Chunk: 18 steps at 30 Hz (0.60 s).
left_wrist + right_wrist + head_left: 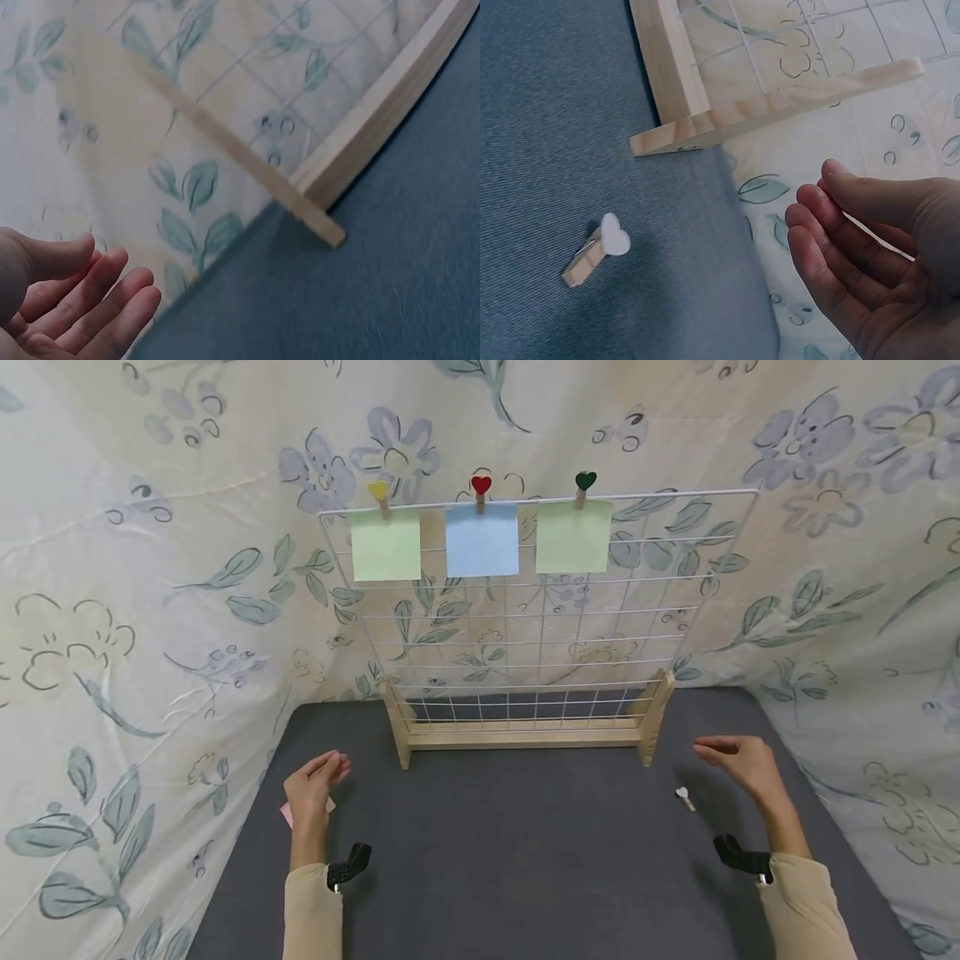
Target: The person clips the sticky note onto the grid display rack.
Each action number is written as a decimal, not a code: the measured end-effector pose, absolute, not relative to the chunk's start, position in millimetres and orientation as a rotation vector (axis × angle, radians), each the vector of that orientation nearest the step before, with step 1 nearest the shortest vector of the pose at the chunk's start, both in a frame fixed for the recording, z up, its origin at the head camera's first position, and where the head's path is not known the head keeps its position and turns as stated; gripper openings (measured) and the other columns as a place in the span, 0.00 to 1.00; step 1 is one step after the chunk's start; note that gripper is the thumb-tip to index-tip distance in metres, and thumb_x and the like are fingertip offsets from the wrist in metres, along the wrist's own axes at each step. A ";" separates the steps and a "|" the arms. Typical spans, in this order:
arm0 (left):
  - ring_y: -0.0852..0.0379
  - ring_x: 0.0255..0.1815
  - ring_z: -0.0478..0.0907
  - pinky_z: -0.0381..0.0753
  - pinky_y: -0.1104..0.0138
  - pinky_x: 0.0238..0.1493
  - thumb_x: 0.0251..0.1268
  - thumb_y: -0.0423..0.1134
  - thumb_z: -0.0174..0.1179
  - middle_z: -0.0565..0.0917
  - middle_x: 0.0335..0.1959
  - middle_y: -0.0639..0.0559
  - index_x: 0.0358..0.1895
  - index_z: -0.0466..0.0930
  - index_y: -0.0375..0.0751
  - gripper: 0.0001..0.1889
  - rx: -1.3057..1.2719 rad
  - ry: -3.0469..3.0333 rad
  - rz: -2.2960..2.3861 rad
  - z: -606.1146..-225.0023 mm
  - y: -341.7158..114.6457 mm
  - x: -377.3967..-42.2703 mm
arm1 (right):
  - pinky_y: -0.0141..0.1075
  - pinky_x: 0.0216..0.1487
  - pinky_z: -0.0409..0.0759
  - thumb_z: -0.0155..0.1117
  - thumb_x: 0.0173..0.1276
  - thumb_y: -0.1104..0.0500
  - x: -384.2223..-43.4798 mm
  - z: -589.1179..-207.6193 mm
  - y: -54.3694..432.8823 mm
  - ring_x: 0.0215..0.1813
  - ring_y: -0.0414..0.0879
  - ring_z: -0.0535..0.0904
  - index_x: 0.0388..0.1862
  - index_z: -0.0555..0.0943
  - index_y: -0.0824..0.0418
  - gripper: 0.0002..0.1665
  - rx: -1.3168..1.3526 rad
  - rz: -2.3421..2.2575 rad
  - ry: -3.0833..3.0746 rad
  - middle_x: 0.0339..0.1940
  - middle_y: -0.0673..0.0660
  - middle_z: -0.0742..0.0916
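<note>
My left hand (pixel 309 789) hovers over the left side of the dark table, fingers loosely bent, nothing between them. Below it a pink piece of paper (pixel 287 814) peeks out, mostly hidden by the hand. On the right, my right hand (pixel 744 766) is held in the air with relaxed fingers, also holding nothing. A small wooden clothespin with a white heart (pixel 615 236) lies on the table to the left of that hand. In both wrist views, thumb and fingertips are close together with no object in them.
A white wire grid (pixel 540 610) stands on a wooden base (pixel 525 739) at the back. Heart clothespins clip two green notes (pixel 386 547) and one blue note (pixel 482 543) along its top bar. Floral cloth (pixel 150 568) hangs behind and beside the dark table (pixel 517 843).
</note>
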<state>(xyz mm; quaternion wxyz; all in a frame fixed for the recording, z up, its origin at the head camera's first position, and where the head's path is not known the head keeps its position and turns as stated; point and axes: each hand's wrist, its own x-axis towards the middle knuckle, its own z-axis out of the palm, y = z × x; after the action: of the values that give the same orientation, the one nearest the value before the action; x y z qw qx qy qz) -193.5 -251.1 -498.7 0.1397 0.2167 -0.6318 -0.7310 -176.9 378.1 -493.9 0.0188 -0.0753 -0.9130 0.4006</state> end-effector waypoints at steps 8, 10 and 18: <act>0.59 0.34 0.87 0.87 0.61 0.48 0.68 0.30 0.61 0.87 0.26 0.59 0.51 0.78 0.28 0.12 0.763 -1.836 -2.067 -521.8 -272.8 -177.0 | 0.51 0.41 0.82 0.62 0.71 0.43 -166.4 -507.8 388.9 0.42 0.55 0.84 0.56 0.81 0.71 0.32 -0.324 1.224 -2.863 0.45 0.67 0.87; 0.59 0.34 0.87 0.88 0.63 0.46 0.67 0.30 0.61 0.87 0.26 0.59 0.51 0.79 0.28 0.12 0.791 -1.823 -2.046 -527.2 -278.6 -171.9 | 0.48 0.39 0.84 0.63 0.71 0.45 -164.2 -512.4 388.2 0.41 0.54 0.85 0.54 0.82 0.71 0.30 -0.311 1.203 -2.865 0.44 0.66 0.88; 0.80 0.21 0.67 0.68 0.85 0.24 0.63 0.30 0.65 0.86 0.33 0.39 0.47 0.83 0.24 0.13 0.950 -2.119 -1.338 -551.0 -297.2 -155.2 | 0.37 0.29 0.84 0.69 0.67 0.52 -160.8 -531.3 387.0 0.33 0.49 0.85 0.49 0.82 0.75 0.26 -0.301 1.158 -2.948 0.40 0.68 0.88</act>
<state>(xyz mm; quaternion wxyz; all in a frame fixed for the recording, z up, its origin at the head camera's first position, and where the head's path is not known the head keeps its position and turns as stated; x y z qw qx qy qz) -155.2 -297.2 -551.0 0.2285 0.3451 -0.7697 -0.4860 -160.8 387.0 -531.3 -0.0200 -0.0947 -0.9264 0.3638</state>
